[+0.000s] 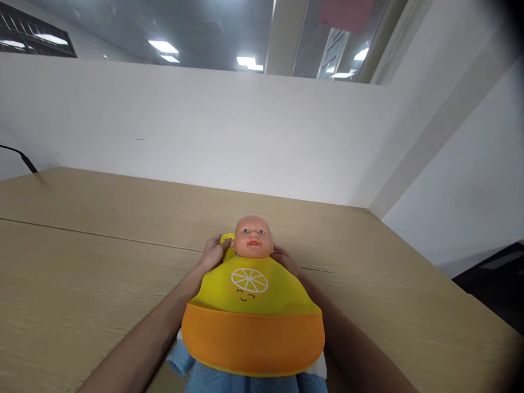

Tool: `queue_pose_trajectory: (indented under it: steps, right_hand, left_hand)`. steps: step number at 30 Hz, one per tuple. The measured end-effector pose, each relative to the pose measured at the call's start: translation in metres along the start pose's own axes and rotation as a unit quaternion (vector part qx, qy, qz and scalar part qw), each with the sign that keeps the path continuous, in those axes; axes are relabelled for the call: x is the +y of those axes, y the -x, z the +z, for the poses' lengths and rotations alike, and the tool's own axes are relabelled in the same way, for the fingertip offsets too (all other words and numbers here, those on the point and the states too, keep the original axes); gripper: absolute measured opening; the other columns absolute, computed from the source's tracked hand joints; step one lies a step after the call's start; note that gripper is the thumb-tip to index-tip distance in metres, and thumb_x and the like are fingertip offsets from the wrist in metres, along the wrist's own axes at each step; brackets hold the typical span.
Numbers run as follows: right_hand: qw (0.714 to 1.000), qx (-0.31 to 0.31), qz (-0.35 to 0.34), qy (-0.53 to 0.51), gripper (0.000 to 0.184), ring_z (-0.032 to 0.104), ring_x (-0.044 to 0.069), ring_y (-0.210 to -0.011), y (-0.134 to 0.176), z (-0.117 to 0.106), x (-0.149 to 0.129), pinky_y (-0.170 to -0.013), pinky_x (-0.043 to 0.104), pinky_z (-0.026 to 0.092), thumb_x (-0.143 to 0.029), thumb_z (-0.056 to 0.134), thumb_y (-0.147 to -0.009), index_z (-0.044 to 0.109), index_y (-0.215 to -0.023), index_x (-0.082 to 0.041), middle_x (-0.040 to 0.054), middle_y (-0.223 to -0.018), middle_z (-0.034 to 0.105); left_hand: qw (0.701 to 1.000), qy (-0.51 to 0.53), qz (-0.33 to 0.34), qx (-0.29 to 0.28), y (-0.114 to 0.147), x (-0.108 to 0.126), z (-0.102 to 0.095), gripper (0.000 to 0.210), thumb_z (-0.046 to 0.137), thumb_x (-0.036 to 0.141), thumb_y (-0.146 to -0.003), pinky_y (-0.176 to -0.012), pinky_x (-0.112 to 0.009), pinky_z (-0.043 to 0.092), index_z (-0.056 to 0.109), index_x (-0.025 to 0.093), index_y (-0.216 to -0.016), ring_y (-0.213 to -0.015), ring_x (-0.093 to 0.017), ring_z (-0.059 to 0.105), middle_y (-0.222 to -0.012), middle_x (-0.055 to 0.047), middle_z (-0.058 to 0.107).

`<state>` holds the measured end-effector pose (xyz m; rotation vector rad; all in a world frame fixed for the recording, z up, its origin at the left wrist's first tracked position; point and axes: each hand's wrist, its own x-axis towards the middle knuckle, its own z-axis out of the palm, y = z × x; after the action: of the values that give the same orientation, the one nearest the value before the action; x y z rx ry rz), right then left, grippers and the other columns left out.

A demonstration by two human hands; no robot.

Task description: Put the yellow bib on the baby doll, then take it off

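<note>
Now, as I read my feed:
Left grip: my left hand [213,252] pinches the bib [251,305] strap at the doll [252,237] neck.
Right grip: my right hand [282,256] sits mostly hidden behind the neck; I cannot tell whether it is closed on anything.
Bib: yellow with an orange pocket, draped over the doll's chest, between both grips and nearer me.
Doll: lying face up on a blue towel [229,379].
Tabletop [82,273]: pale wood, under the towel.

Table [82,284]: light wood-grain top, seam running across, set into white-walled corner. Doll [252,240] lies face-up near front edge, blue garment [245,382] against tabletop, yellow-orange bib [254,311] over chest. Black cable [24,158] at far left edge.
</note>
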<state>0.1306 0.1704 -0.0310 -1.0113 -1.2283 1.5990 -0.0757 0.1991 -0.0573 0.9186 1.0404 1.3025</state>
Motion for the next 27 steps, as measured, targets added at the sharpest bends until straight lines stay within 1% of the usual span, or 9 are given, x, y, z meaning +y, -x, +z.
queue_pose_trajectory:
  steps: [3,5,7,11,13,16,19,22,27]
  right_hand:
    - [0.999,0.004,0.026,-0.046,0.035,0.066,0.024,-0.08,-0.002,-0.001,0.0,-0.071,0.035,0.049,-0.034,0.075,-0.058,0.069,-0.089,-0.019,0.0058,-0.089,0.073]
    - [0.997,0.007,0.032,-0.067,0.035,0.066,0.024,-0.08,-0.003,-0.001,0.0,-0.072,0.035,0.049,-0.032,0.077,-0.057,0.07,-0.089,-0.019,0.0056,-0.089,0.073]
    - [0.997,0.007,0.032,-0.068,0.035,0.065,0.024,-0.081,-0.003,0.0,-0.001,-0.073,0.035,0.049,-0.031,0.077,-0.056,0.07,-0.087,-0.018,0.0056,-0.089,0.073]
    - [0.996,0.022,0.035,-0.082,0.032,0.065,0.023,-0.079,-0.002,0.003,-0.004,-0.073,0.034,0.048,-0.029,0.078,-0.051,0.07,-0.08,-0.018,0.0045,-0.082,0.072]
    - [0.995,0.023,0.035,-0.089,0.031,0.065,0.024,-0.079,-0.001,0.004,-0.005,-0.073,0.035,0.048,-0.028,0.078,-0.051,0.07,-0.079,-0.019,0.0042,-0.08,0.072]
    - [0.996,0.012,0.025,-0.08,0.032,0.066,0.026,-0.084,0.0,0.005,-0.006,-0.075,0.037,0.048,-0.03,0.077,-0.053,0.07,-0.082,-0.02,0.0047,-0.081,0.072]
    - [0.997,0.006,0.012,-0.07,0.034,0.066,0.028,-0.088,-0.001,0.003,-0.005,-0.077,0.038,0.049,-0.031,0.077,-0.054,0.07,-0.086,-0.02,0.0056,-0.084,0.072]
    - [0.997,0.005,0.017,-0.081,0.035,0.066,0.028,-0.089,-0.003,0.0,-0.001,-0.077,0.038,0.049,-0.031,0.077,-0.054,0.07,-0.087,-0.02,0.0054,-0.085,0.073]
    - [0.996,-0.002,0.024,-0.085,0.037,0.066,0.027,-0.091,-0.007,-0.004,0.004,-0.078,0.037,0.049,-0.029,0.078,-0.053,0.071,-0.088,-0.02,0.0058,-0.095,0.073]
  left_hand:
    - [1.0,0.009,-0.006,0.025,0.001,0.002,0.0,0.029,0.071,0.022,-0.057,-0.049,-0.024,0.034,0.062,0.017,-0.084,-0.048,-0.012,0.05,-0.057,0.003,0.059]
    - [0.999,0.005,-0.014,0.046,0.002,0.004,0.0,0.036,0.071,0.019,-0.056,-0.047,-0.024,0.031,0.062,0.017,-0.091,-0.043,-0.01,0.045,-0.053,0.006,0.056]
    - [0.998,-0.002,-0.023,0.05,0.003,0.006,0.0,0.039,0.071,0.018,-0.056,-0.047,-0.024,0.03,0.063,0.017,-0.094,-0.041,-0.009,0.042,-0.053,0.006,0.056]
    - [0.999,0.031,-0.03,0.007,0.006,0.009,0.0,0.031,0.074,0.021,-0.055,-0.051,-0.024,0.036,0.067,0.014,-0.084,-0.05,-0.011,0.052,-0.064,0.0,0.064]
    - [0.999,0.033,-0.042,-0.004,0.008,0.011,0.0,0.026,0.074,0.021,-0.055,-0.048,-0.024,0.035,0.068,0.014,-0.08,-0.047,-0.011,0.051,-0.057,0.002,0.062]
    - [0.998,0.04,-0.055,-0.005,0.013,0.016,0.001,0.019,0.073,0.016,-0.055,-0.044,-0.023,0.03,0.069,0.016,-0.074,-0.039,-0.01,0.044,-0.041,0.006,0.05]
    - [0.996,0.065,-0.055,0.0,0.016,0.021,0.003,0.015,0.073,0.013,-0.054,-0.044,-0.024,0.032,0.068,0.016,-0.068,-0.041,-0.011,0.047,-0.038,0.006,0.048]
    - [0.996,0.063,-0.061,0.012,0.016,0.023,0.002,0.021,0.074,0.012,-0.051,-0.043,-0.023,0.031,0.069,0.017,-0.071,-0.04,-0.01,0.046,-0.039,0.006,0.05]
    - [0.996,0.043,-0.073,0.022,0.009,0.017,-0.002,0.035,0.077,0.013,-0.051,-0.038,-0.021,0.019,0.07,0.017,-0.086,-0.032,-0.005,0.032,-0.036,0.01,0.043]
